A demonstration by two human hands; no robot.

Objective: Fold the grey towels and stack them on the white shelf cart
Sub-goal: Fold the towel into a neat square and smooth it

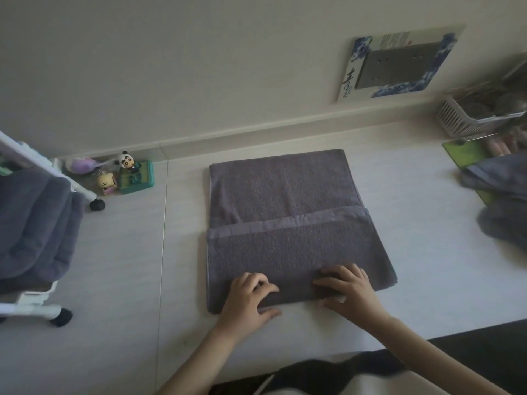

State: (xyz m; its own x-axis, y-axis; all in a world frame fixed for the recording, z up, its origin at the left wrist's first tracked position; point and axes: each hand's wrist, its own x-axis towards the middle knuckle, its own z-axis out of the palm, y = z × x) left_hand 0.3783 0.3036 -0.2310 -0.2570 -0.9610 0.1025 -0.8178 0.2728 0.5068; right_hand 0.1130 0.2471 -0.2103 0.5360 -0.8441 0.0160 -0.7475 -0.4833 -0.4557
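Observation:
A grey towel (285, 223) lies flat on the white table (128, 252), its near part folded over the far part. My left hand (248, 297) grips the towel's near folded edge, fingers on top and thumb underneath. My right hand (348, 289) grips the same edge a little to the right, thumb under it. At the left stands the white shelf cart (37, 306) with folded grey towels (31, 226) stacked on it. More grey towels (502, 195) lie loose at the right edge.
Small toy figures (114, 175) and a green box sit against the wall behind the cart. A white basket (467, 118) and a green board (462, 155) are at the far right. A wall plate with blue print (399, 67) hangs above.

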